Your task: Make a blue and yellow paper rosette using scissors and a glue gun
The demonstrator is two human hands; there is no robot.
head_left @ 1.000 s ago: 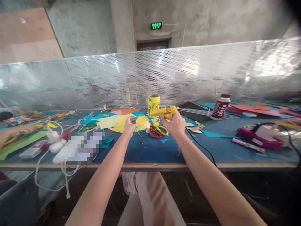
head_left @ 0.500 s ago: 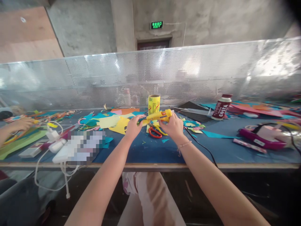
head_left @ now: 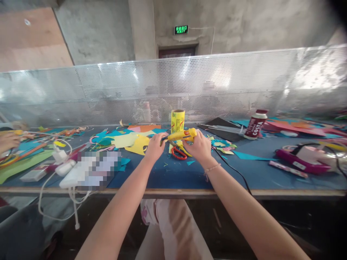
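Note:
My right hand is wrapped round the back of a yellow glue gun, which points left above the blue table. At the gun's front end, my left hand has its fingers pressed together around something small and dark that I cannot make out. Beneath the gun lie red-handled scissors. Right behind it a yellow roll stands upright. Yellow paper lies beside my left hand.
Power strip and chargers with white cables sit at the left. A dark red bottle and a purple case are on the right. Another person's hand is at the far left. A perforated metal screen rises behind the table.
The glue gun has tilted and shifted slightly left in my right hand. My left hand has turned a little. The other person's hand has moved left.

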